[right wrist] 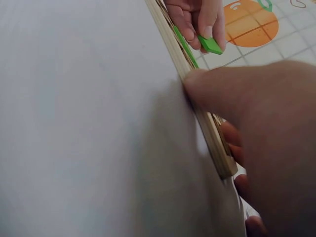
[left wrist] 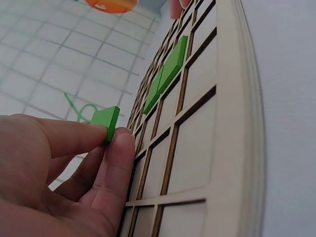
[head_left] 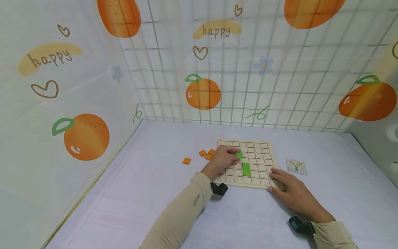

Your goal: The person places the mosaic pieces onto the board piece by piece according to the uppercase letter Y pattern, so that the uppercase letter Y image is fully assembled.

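Observation:
My left hand (head_left: 221, 158) pinches a green square tile (left wrist: 102, 120) between thumb and fingers, above the wooden grid board (head_left: 261, 159). In the left wrist view that tile stands tilted and apart from the board. Two more green tiles (head_left: 246, 172) lie in adjoining squares of the board, one behind the other. At the board's front right corner my right hand (head_left: 292, 190) holds the edge, its thumb (right wrist: 202, 84) against the front side and its fingers along the right side. Part of the board's left side is hidden behind my left hand.
Several orange square tiles (head_left: 186, 161) lie on the white table left of the board, some partly hidden by my left hand. A small card (head_left: 296, 166) printed with a coloured grid pattern lies to the right. A patterned curtain (head_left: 168, 69) rises behind the table.

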Demonstrator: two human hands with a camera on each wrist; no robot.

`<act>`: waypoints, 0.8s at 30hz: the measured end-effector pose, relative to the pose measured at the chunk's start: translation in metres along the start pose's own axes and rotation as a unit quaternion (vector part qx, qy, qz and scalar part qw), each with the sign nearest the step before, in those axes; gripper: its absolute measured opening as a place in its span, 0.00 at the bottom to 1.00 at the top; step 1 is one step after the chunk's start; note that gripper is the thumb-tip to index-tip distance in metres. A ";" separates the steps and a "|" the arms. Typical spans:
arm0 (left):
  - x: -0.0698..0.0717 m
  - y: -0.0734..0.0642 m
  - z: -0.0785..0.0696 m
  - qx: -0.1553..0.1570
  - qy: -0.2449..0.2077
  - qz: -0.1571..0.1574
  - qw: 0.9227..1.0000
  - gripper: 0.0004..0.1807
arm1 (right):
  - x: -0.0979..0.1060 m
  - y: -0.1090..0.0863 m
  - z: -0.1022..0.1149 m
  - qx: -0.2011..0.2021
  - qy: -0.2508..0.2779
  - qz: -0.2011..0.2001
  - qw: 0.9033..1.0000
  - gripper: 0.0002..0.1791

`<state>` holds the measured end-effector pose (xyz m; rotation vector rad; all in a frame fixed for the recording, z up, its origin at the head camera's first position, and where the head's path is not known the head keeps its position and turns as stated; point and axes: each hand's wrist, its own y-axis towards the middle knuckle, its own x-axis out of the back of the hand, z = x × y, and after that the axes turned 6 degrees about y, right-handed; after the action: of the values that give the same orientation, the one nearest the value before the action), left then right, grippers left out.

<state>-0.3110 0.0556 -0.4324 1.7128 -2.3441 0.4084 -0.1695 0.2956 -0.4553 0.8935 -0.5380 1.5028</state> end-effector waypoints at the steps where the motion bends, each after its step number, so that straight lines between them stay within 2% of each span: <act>1: 0.000 0.000 0.000 -0.001 0.002 0.000 1.000 0.16 | 0.000 0.000 0.000 0.001 -0.001 -0.001 1.000 0.38; 12: -0.001 0.003 -0.002 -0.032 0.077 0.001 0.996 0.09 | 0.000 -0.001 0.000 0.008 -0.001 -0.002 1.000 0.38; 24: -0.007 0.007 -0.001 -0.029 0.085 -0.003 0.996 0.07 | 0.000 -0.001 0.000 0.011 -0.006 -0.001 1.000 0.37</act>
<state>-0.3157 0.0640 -0.4344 1.5931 -2.2072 0.4618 -0.1686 0.2960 -0.4553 0.9207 -0.5298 1.5042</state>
